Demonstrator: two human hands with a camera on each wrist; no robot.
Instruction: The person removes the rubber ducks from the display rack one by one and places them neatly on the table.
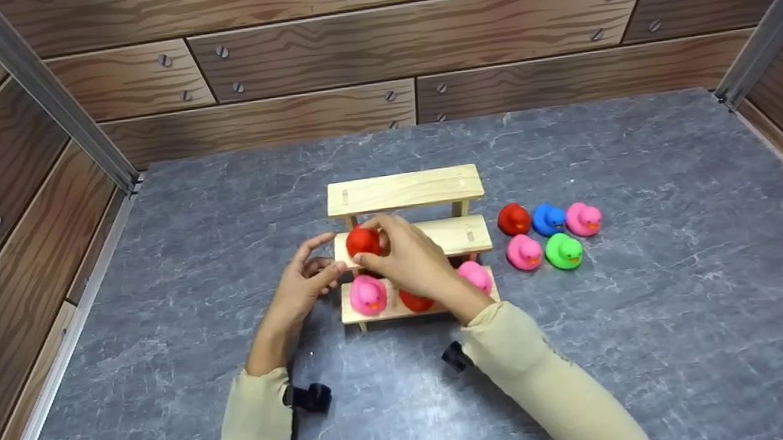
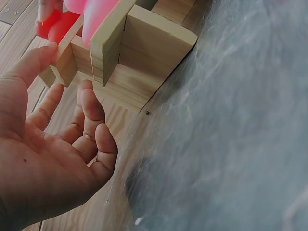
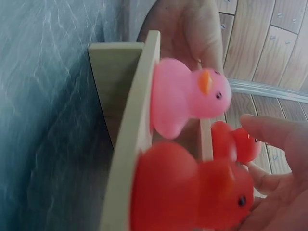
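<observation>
A red rubber duck (image 1: 362, 241) sits at the left end of the middle step of a three-step wooden stand (image 1: 404, 190). My right hand (image 1: 405, 254) pinches this duck between thumb and fingers. At that same end, my left hand (image 1: 298, 285) has its fingers loosely spread; in the left wrist view its thumb tip (image 2: 47, 52) is right at the step's edge. On the bottom step stand a pink duck (image 1: 367, 295), another red duck (image 3: 166, 192) in the middle and a second pink duck (image 1: 474, 276), the last partly hidden by my right wrist.
Right of the stand, several more ducks rest on the grey marbled table (image 1: 657, 338): red (image 1: 513, 219), blue (image 1: 549, 219), pink (image 1: 583, 219), another pink (image 1: 524, 252) and green (image 1: 564, 252). Wood-patterned walls (image 1: 348, 46) enclose the back and sides.
</observation>
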